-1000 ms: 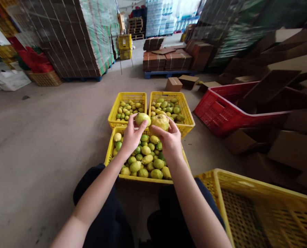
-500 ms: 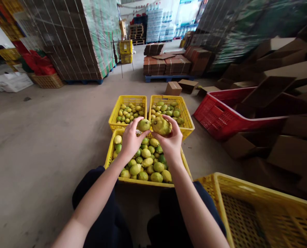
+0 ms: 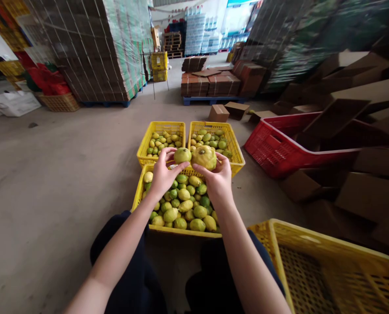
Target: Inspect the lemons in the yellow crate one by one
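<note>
My left hand is closed around a small, smooth yellow-green lemon. Right beside it, my right hand grips a larger, bumpy yellow lemon. Both fruits are held up side by side over the far edge of the near yellow crate, which is filled with yellow and green lemons. Behind my hands stand two more yellow crates, a left one and a right one, each with lemons inside. My wrists and forearms hide part of the near crate.
A large yellow crate sits at my right knee. Farther right, a red crate lies among loose cardboard boxes. Ahead are small cartons and flattened cardboard stacked on a blue pallet. Wrapped pallet stacks rise at both sides.
The bumpy lemon has turned in my right hand, and its stem end now points more toward me. My right fingers have shifted to its side. My left hand still holds its lemon.
</note>
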Action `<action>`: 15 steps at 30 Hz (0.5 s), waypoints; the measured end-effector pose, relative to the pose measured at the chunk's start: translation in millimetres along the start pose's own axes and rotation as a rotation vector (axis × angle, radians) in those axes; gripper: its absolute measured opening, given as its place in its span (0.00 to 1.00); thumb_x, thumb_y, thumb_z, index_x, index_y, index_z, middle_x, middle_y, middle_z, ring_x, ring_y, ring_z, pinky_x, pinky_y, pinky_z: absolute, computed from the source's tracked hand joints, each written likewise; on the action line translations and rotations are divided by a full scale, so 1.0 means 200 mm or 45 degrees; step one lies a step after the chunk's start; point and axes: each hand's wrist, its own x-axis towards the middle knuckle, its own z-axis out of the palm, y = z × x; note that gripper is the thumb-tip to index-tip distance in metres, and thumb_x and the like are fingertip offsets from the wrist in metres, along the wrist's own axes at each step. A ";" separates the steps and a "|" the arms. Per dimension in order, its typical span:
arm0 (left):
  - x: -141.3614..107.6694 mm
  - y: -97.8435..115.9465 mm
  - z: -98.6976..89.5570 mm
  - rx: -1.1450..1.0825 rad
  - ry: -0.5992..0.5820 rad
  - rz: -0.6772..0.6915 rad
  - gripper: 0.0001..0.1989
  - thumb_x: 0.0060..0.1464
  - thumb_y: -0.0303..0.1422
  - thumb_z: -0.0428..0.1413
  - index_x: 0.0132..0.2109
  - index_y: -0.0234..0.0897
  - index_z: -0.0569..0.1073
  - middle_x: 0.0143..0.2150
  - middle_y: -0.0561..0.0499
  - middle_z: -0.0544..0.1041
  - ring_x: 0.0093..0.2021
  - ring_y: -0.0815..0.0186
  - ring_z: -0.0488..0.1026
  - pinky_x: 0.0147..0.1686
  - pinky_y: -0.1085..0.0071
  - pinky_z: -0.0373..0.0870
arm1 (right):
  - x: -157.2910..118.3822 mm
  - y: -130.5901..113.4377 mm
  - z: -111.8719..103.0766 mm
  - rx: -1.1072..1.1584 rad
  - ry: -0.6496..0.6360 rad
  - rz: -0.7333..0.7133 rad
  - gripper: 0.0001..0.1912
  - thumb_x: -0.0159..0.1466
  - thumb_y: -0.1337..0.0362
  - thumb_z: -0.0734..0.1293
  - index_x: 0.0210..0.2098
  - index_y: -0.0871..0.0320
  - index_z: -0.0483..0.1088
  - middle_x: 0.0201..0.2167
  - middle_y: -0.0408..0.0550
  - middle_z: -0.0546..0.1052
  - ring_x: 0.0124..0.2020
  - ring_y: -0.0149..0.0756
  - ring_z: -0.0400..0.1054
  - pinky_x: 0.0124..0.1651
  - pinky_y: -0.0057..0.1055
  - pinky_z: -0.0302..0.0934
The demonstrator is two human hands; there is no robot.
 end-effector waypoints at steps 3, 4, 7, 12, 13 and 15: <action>0.01 0.01 -0.01 0.067 0.015 0.009 0.19 0.41 0.30 0.68 0.43 0.39 0.75 0.44 0.49 0.78 0.41 0.67 0.76 0.41 0.78 0.71 | 0.02 -0.02 0.00 0.086 -0.054 0.061 0.27 0.41 0.71 0.78 0.39 0.53 0.69 0.36 0.37 0.78 0.39 0.31 0.73 0.45 0.28 0.67; 0.02 0.01 -0.01 0.082 0.031 0.003 0.19 0.42 0.31 0.68 0.43 0.38 0.76 0.45 0.48 0.78 0.40 0.67 0.76 0.41 0.77 0.71 | 0.02 -0.03 0.00 0.102 -0.071 0.085 0.26 0.41 0.71 0.78 0.38 0.53 0.70 0.36 0.38 0.79 0.38 0.31 0.73 0.45 0.28 0.67; 0.02 0.01 -0.02 0.057 0.008 -0.085 0.19 0.43 0.35 0.67 0.44 0.36 0.77 0.47 0.47 0.78 0.40 0.65 0.77 0.42 0.72 0.73 | 0.04 -0.07 -0.01 0.116 -0.125 0.169 0.23 0.42 0.68 0.78 0.37 0.53 0.73 0.35 0.39 0.80 0.37 0.32 0.74 0.44 0.27 0.67; 0.04 0.00 -0.03 -0.141 0.036 -0.271 0.18 0.45 0.38 0.66 0.42 0.34 0.74 0.41 0.47 0.80 0.41 0.61 0.78 0.47 0.63 0.74 | 0.05 -0.08 -0.03 0.039 -0.186 0.342 0.15 0.49 0.60 0.75 0.37 0.53 0.76 0.38 0.42 0.80 0.37 0.36 0.74 0.37 0.28 0.69; 0.04 0.00 -0.03 -0.163 0.056 -0.295 0.17 0.46 0.37 0.65 0.41 0.34 0.73 0.40 0.47 0.80 0.40 0.61 0.79 0.47 0.62 0.74 | 0.06 -0.08 -0.04 0.035 -0.173 0.375 0.15 0.50 0.59 0.74 0.37 0.53 0.76 0.39 0.42 0.80 0.37 0.36 0.74 0.36 0.29 0.69; 0.04 -0.01 -0.03 -0.171 0.073 -0.324 0.15 0.47 0.36 0.64 0.40 0.34 0.72 0.37 0.48 0.80 0.38 0.63 0.79 0.46 0.63 0.74 | 0.05 -0.06 -0.03 0.033 -0.131 0.411 0.15 0.50 0.57 0.74 0.37 0.53 0.75 0.39 0.42 0.80 0.37 0.37 0.74 0.35 0.30 0.70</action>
